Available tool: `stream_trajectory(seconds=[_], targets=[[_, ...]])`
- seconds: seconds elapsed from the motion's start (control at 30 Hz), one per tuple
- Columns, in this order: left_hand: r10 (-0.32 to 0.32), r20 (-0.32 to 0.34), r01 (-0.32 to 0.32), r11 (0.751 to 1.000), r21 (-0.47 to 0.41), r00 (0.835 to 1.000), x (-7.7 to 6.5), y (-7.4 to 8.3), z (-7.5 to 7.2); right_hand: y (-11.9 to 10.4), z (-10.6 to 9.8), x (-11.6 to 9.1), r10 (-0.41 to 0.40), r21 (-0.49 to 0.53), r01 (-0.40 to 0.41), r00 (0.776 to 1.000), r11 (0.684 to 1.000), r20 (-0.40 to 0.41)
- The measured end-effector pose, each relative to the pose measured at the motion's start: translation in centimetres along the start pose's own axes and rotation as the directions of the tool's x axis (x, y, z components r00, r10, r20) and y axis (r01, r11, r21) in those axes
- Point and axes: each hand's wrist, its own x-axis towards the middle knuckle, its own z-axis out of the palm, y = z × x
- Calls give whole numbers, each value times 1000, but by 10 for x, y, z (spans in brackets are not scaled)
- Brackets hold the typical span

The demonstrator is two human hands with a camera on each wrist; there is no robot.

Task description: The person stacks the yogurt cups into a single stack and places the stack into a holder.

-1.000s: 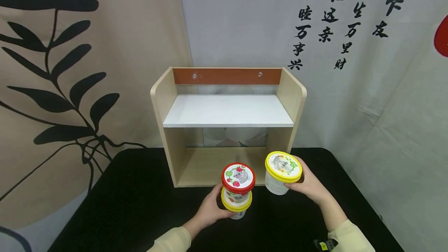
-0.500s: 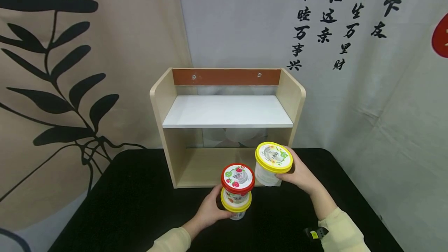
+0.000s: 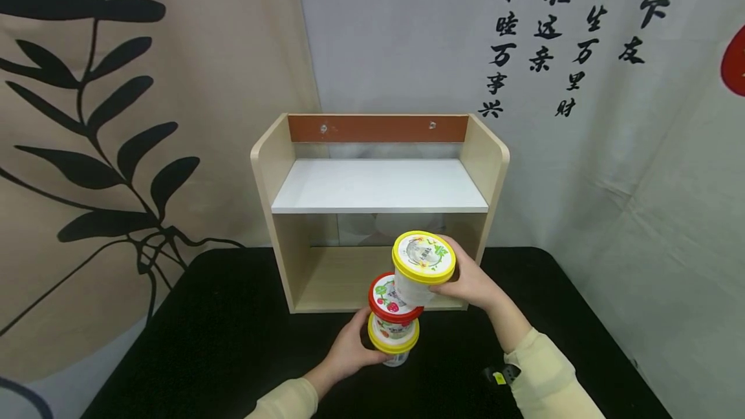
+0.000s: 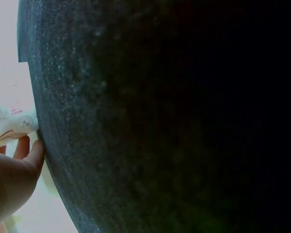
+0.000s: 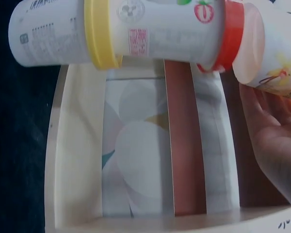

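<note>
A red-lidded tub [image 3: 384, 296] is stacked on a yellow-lidded tub [image 3: 397, 341] on the black table, just in front of the shelf unit. My left hand [image 3: 354, 349] grips the lower tub, thumb in front and fingers at its left side. Another yellow-lidded tub [image 3: 423, 257] is in my right hand [image 3: 468, 277], held from the right. Its base overlaps the red lid in the head view. In the right wrist view the held tub [image 5: 276, 53] appears slightly tilted, its base right at the red lid [image 5: 231, 36]. The left wrist view shows only part of the left hand [image 4: 14, 179] and a tub [image 4: 12, 99].
A small wooden shelf unit [image 3: 263, 189] with a white middle board [image 3: 378, 186] and a brown back rail [image 3: 378, 128] stands behind the tubs. The black table [image 3: 233, 335] extends to both sides. Printed curtains hang behind.
My right hand has carried its tub leftward and slightly up, from beside the stack to over the red lid. The left hand and the two stacked tubs have stayed in place.
</note>
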Motion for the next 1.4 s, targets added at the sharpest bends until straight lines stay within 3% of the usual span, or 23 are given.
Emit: stream_trajectory(seconds=[0.33, 0.8, 1.4], targets=[[-3, 20, 4, 999, -36, 1000, 0, 0, 0, 2, 17, 12, 42, 8, -43, 997, 999, 62], [-3, 10, 3, 1000, -22, 1000, 1, -2, 0, 0, 25, 18, 93, -20, -92, 994, 996, 65], [-3, 26, 4, 1000, -23, 1000, 1, -1, 0, 10, 26, 13, 12, 37, -16, 996, 999, 92]])
